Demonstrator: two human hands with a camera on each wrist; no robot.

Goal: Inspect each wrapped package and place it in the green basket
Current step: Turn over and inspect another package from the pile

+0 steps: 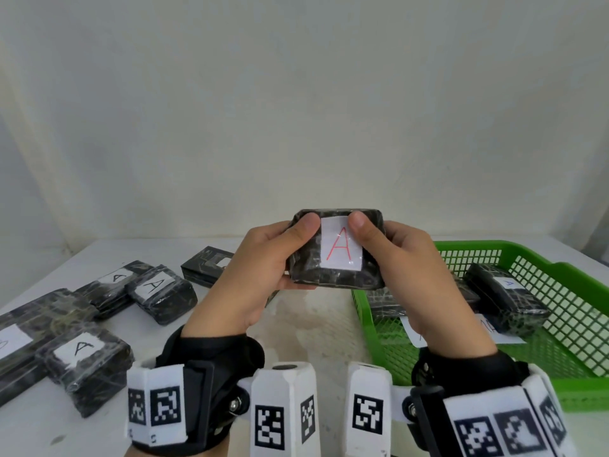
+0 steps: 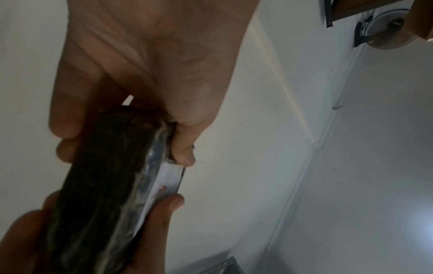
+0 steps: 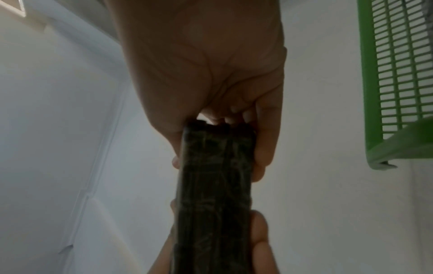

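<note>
A dark wrapped package (image 1: 336, 252) with a white label bearing a red "A" is held up above the table, label facing me. My left hand (image 1: 263, 258) grips its left side, thumb on the front. My right hand (image 1: 405, 258) grips its right side, thumb on the label's edge. The left wrist view shows the package (image 2: 100, 185) edge-on between my left hand (image 2: 140, 92) and the other hand's fingers. In the right wrist view, the package (image 3: 215, 185) is edge-on in my right hand (image 3: 211, 74). The green basket (image 1: 560, 324) sits at right with dark packages (image 1: 507, 298) inside.
Several more wrapped packages with "A" labels lie on the white table at left (image 1: 85, 357), (image 1: 161, 291), and one further back (image 1: 207, 265). A pale wall stands behind the table. The basket's mesh wall (image 3: 398, 74) shows in the right wrist view.
</note>
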